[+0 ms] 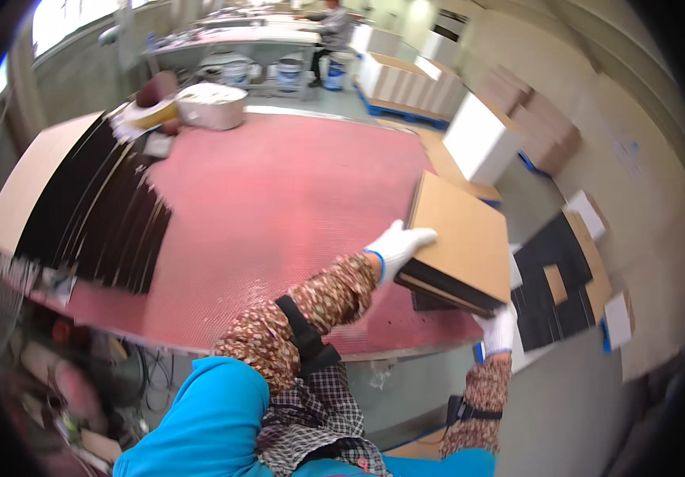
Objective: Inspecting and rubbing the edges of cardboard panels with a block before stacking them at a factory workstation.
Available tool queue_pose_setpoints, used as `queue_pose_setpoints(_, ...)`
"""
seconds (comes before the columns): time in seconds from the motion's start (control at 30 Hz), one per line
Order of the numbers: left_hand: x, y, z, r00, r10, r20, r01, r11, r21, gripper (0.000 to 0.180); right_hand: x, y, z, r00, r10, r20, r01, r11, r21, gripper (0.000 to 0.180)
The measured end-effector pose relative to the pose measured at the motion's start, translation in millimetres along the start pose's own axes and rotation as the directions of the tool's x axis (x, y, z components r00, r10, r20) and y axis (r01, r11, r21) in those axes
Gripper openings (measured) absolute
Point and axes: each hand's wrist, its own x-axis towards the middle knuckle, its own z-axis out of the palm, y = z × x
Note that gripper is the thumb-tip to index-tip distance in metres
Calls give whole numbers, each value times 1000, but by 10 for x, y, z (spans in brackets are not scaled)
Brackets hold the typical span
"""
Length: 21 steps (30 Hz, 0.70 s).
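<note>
Red-topped bench (279,199), right end: black-sided cardboard box (461,238)

Box looks stiff, fairly light, smooth-faced; best held by opposite edges. Grip: left hand (399,248) pinches left edge, thumb on top; right hand (500,327) clasps near-right corner, fingers mostly hidden.

Qty: 2 gloved hands (398,248) (500,327), 1 brown-topped box (465,238), 1 red tbl. (279,191), 1 co-wkr. (333,32), min. 3 buckets (336,73) in bkgd.

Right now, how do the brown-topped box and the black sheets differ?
The brown-topped box is one thick block; the black sheets spread in overlapping layers. The box is held by the gloved left hand and right hand; the sheets lie untouched on the red tabletop. Both show black surfaces.
</note>
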Motion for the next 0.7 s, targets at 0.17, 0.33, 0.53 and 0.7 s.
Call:
queue_pose_setpoints(0.17,-842,-151,-349,996,74,-50,-78,994,-77,87,-1040,11,632,990,-141,-18,133,962,-238,43)
queue_pose_setpoints(0.33,-1548,-383,-1017,994,58,-97,-74,982,-171,81,-1162,574,804,865,-412,285,498,769,-401,36)
queue_pose_setpoints(0.53,-1728,-450,-1604,960,-94,-264,34,974,-224,67,-1106,1152,1373,931,9,365,186,849,-495,28)
queue_pose_setpoints(0.7,-1882,-395,-1632,914,-130,-385,94,989,-112,79,-1120,1339,1516,962,97,257,55,849,-525,32)
